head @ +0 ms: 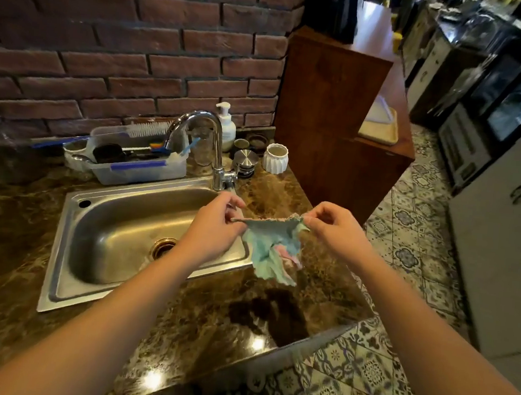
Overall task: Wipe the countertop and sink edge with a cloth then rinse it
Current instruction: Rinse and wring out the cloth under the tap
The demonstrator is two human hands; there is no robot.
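A pale green and pink cloth hangs in the air above the right rim of the steel sink and the brown marble countertop. My left hand pinches its upper left corner. My right hand pinches the upper right corner, so the top edge is stretched between them and the rest droops. The chrome faucet stands behind the sink, just beyond my left hand. No water runs from it.
A clear plastic tub of brushes sits behind the sink. A soap pump, a metal lid and a white ribbed cup stand near the faucet. A wooden cabinet rises at the right; patterned floor tiles lie below the counter's edge.
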